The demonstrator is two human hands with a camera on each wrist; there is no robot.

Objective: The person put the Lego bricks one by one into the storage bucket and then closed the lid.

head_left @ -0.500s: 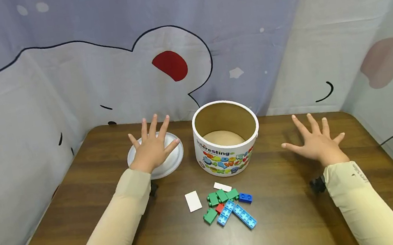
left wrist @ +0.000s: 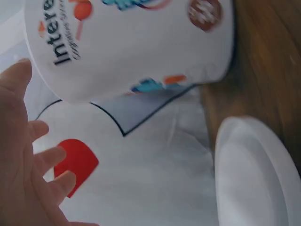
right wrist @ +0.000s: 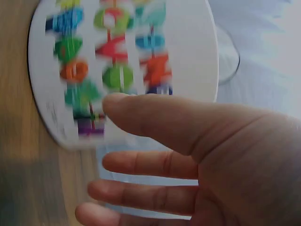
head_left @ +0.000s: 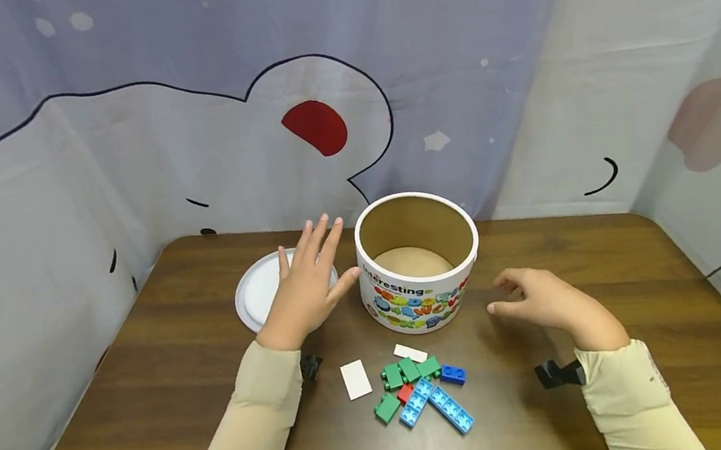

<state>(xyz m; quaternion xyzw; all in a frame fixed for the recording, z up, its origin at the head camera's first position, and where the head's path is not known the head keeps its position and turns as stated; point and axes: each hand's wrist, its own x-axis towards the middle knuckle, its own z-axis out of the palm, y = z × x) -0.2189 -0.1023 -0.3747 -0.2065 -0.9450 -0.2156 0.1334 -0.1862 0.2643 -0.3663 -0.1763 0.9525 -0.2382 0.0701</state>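
1. Left hand, left of centre in the head view: fingers straight and spread, holding nothing.
2. Right hand, right of centre: fingers loosely bent, holding nothing.
3. White bucket, mid-frame, between the hands: near the left thumb, whose contact I cannot tell; apart from the right.
4. White lid, left of centre, partly behind the left hand.
5. Toy bricks, lower centre.

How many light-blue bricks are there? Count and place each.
2. The left light-blue brick lies right of the red brick; the right light-blue brick slants the other way, nearer the person than the dark-blue brick. Any behind the bucket would be hidden.
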